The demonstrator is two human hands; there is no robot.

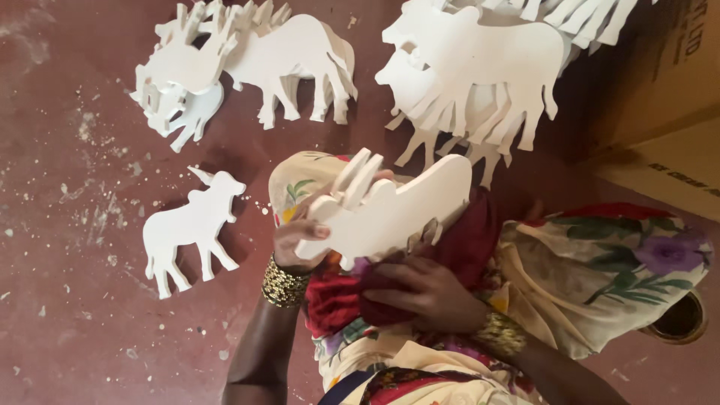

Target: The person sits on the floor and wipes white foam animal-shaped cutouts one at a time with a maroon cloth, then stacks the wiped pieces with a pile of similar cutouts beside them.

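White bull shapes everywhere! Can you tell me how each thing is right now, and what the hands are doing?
held bull cutout: off the floor, tilted, in the lap
left hand: gripping the held bull cutout at its horned head end
right hand: resting on red cloth under the cutout
single bull cutout: flat on the floor, alone
left pile of cutouts: stacked, fanned
right pile of cutouts: stacked, fanned

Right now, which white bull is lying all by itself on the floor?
The single white bull cutout left of the left hand. It lies alone on the red floor; the other floor cutouts overlap in piles.
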